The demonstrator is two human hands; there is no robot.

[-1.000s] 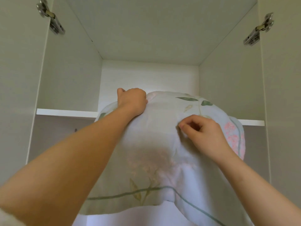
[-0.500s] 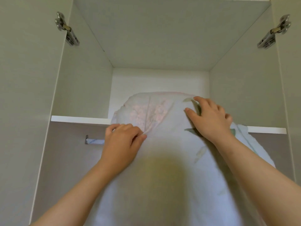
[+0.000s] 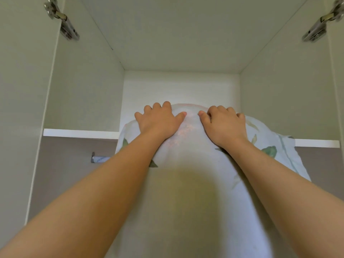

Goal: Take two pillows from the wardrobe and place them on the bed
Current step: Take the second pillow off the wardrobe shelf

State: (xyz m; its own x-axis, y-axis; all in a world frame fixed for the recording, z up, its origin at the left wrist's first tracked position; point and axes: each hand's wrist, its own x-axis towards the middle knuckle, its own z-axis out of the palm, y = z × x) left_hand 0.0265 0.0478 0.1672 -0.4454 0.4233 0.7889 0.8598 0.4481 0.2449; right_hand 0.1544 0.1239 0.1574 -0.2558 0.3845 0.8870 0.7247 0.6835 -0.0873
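Your two hands are flat on the top of a pillow [image 3: 195, 192] that fills the lower centre of the frame. It is a pale, floral-printed one, with its far end resting on the white shelf [image 3: 80, 133] of the wardrobe [image 3: 83, 86] and its near end hanging down toward you, past the shelf edge. Your left hand [image 3: 159, 121] sits just left of centre, fingers spread and curled over the far crest of the pillow, thumb pointing inward. Your right hand [image 3: 224, 123] mirrors it just right of centre, fingers hooked over the same crest. Neither hand pinches the fabric; both press and hook on the rounded top, with the thumbs close but apart.

The step in hand looks like drawing the pillow out of the upper compartment: it appears partly off the shelf already, with its right corner draped over the shelf edge at mid right. Whether a second pillow lies behind or under it cannot be told from here. A hanging rail [image 3: 98, 158] shows below the shelf at lower left, and door hinges [image 3: 64, 25] sit in both upper corners.

Next you will probably need to pull the crest toward you and down, then take the weight as the far end clears the shelf. Being soft, it may fold and slip, so a firmer hold on the sides should help. The bed is not in view.
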